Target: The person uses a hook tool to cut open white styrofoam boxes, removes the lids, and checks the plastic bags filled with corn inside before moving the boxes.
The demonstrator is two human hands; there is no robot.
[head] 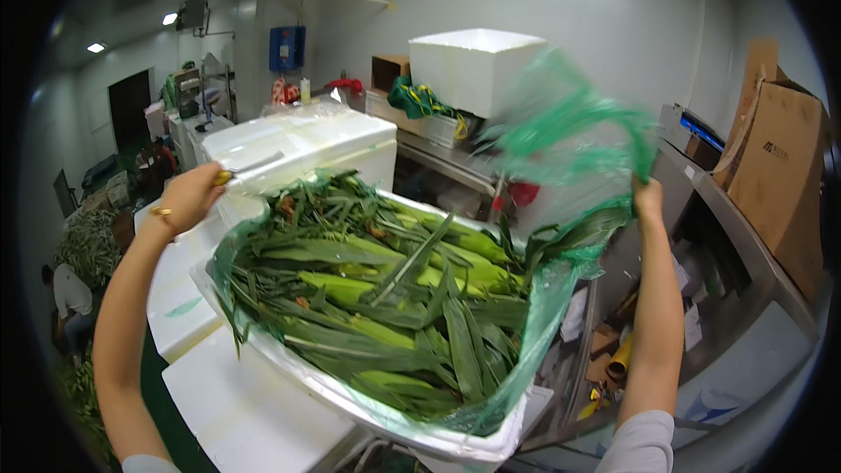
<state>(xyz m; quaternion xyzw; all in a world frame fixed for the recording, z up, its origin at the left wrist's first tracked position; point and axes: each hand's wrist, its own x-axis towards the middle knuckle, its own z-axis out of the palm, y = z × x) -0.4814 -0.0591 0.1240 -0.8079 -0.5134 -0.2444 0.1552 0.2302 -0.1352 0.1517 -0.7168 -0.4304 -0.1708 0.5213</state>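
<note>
Before me stands a white foam box (295,368), lined with a green plastic bag (548,295) and filled with ears of corn in green husks (394,276). My left hand (197,194), with a gold-coloured bracelet at the wrist, is closed on the yellow handle of a knife (256,163) beyond the box's left corner; the metal blade points right, over a closed foam box. To the right of the corn, my right hand (647,197) grips the bag's edge and holds it up. The raised plastic is blurred.
Closed white foam boxes (315,128) stand behind and at the left. An empty-looking foam box (476,72) sits on a metal bench (447,161). Cardboard (775,171) leans at the right above a metal counter. A person (72,295) crouches far left near piled greens (89,243).
</note>
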